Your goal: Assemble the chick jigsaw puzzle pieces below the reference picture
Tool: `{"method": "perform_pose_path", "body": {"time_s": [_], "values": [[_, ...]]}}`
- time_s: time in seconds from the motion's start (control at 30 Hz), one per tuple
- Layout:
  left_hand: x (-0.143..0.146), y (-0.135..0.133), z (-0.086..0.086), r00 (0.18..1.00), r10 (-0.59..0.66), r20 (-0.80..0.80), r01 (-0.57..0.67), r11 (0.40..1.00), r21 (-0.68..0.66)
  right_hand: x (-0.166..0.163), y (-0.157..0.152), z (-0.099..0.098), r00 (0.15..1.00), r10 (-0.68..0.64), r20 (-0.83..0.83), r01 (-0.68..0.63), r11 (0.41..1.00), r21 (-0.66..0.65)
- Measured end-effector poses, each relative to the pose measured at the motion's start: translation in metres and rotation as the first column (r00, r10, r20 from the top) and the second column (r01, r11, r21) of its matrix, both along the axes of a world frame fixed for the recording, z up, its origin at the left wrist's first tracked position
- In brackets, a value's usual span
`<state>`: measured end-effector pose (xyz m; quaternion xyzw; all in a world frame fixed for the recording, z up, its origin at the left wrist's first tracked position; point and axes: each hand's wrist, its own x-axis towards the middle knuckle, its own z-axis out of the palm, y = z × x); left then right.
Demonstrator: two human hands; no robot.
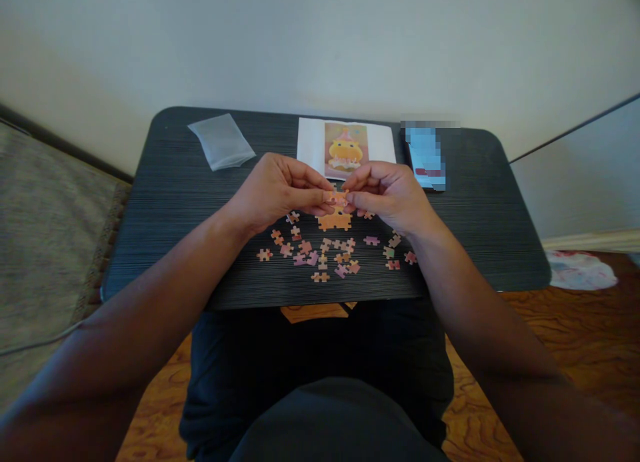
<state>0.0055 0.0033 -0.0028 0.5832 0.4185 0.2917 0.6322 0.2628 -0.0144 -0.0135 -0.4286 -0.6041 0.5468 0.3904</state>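
Both hands meet over the middle of the table, fingers pinched on small orange jigsaw puzzle pieces (339, 199). My left hand (283, 190) grips them from the left and my right hand (384, 194) from the right; the fingertips partly hide them, and I cannot tell whether the pieces are joined. Just below lies a joined orange section of the puzzle (334, 222), flat on the table. Loose puzzle pieces (323, 262) in pink, purple, orange and brown are scattered nearer to me. Behind my hands lies a white sheet with a printed picture (346, 149) of a yellow cartoon character in a party hat.
The dark table (175, 209) has rounded corners and stands against a pale wall. A clear plastic bag (223, 142) lies at the back left, and a phone (426, 159) with a lit screen at the back right. On the floor to the right is a white plastic bag (583, 270).
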Motion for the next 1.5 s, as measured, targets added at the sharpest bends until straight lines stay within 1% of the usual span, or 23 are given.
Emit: {"method": "perform_pose_path", "body": {"time_s": [0.2, 0.57, 0.73, 0.87, 0.97, 1.07, 1.23, 1.37, 1.5], "values": [[-0.001, -0.001, 0.002, 0.999, -0.008, 0.040, 0.009, 1.000, -0.018, -0.001, 0.001, -0.001, 1.000, -0.008, 0.009, 0.008, 1.000, -0.024], [-0.004, 0.001, 0.005, 0.995, -0.029, -0.093, 0.034, 0.998, 0.053, 0.003, 0.000, -0.001, 0.999, 0.028, 0.024, -0.027, 0.999, -0.039], [-0.003, -0.001, 0.008, 0.996, -0.028, -0.087, 0.035, 0.996, 0.077, 0.004, -0.002, 0.001, 0.999, 0.026, 0.047, -0.023, 0.998, -0.057], [-0.004, -0.001, 0.010, 0.995, -0.044, -0.091, 0.051, 0.995, 0.084, 0.005, -0.002, 0.003, 0.998, 0.065, 0.026, -0.063, 0.994, -0.093], [-0.006, 0.001, 0.009, 0.992, -0.072, -0.103, 0.079, 0.995, 0.065, 0.007, -0.003, 0.005, 0.994, 0.109, 0.016, -0.106, 0.986, -0.129], [-0.008, 0.004, 0.006, 0.984, -0.131, -0.122, 0.137, 0.989, 0.046, 0.009, -0.004, 0.007, 0.988, 0.147, 0.041, -0.140, 0.979, -0.149], [-0.009, 0.007, 0.002, 0.961, -0.242, -0.136, 0.245, 0.970, 0.006, 0.011, -0.003, 0.004, 0.965, 0.229, 0.125, -0.216, 0.970, -0.112], [-0.008, 0.006, 0.001, 0.946, -0.282, -0.159, 0.282, 0.959, -0.025, 0.010, -0.003, 0.000, 0.955, 0.243, 0.172, -0.224, 0.967, -0.125], [-0.007, 0.006, -0.002, 0.933, -0.297, -0.204, 0.297, 0.954, -0.031, 0.011, -0.004, -0.002, 0.938, 0.251, 0.237, -0.221, 0.964, -0.146]]}}
